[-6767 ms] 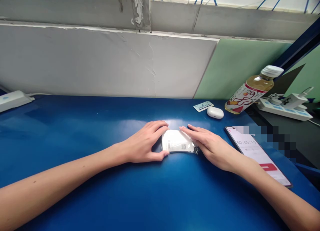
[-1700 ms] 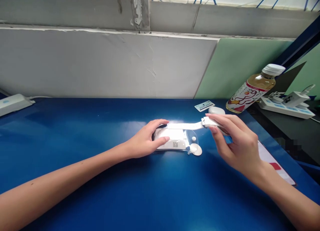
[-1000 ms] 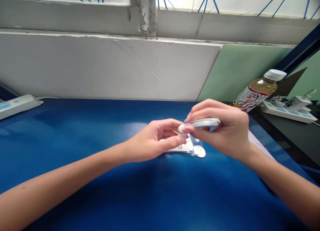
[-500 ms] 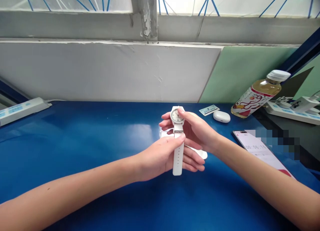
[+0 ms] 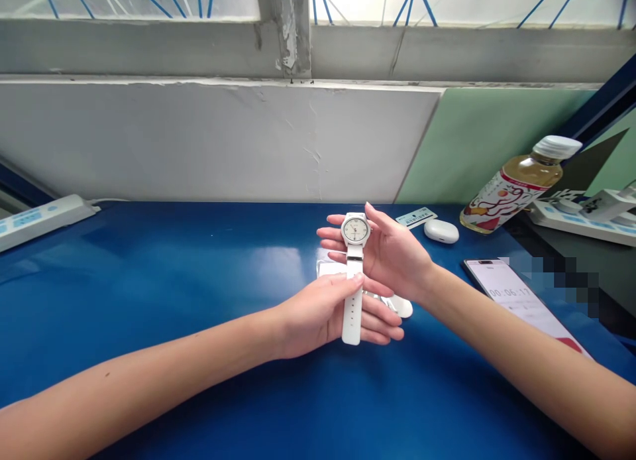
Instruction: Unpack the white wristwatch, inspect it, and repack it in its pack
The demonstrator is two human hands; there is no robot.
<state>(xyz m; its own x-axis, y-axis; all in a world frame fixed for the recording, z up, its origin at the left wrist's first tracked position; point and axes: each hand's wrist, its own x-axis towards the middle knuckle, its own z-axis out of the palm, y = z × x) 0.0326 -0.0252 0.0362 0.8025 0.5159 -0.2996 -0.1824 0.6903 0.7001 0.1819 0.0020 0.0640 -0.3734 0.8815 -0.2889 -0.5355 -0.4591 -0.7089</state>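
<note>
At the frame's left edge lies a power strip [image 5: 47, 221]. At centre, your left hand [image 5: 325, 314] pinches the strap of the white watch [image 5: 354, 266], thumb above, extended fingers beneath; the dial faces you. Just right, your right hand [image 5: 395, 254] is spread, its fingers behind the dial; contact cannot be told. Right of frame: white case [image 5: 441, 232], bottle [image 5: 514, 191], phone [image 5: 524, 307].

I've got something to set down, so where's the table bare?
Bare table: between left power strip and left arm; in front, between that and the right arm. Crowded: right side, with phone, case, card, bottle; centre, with watch.
</note>
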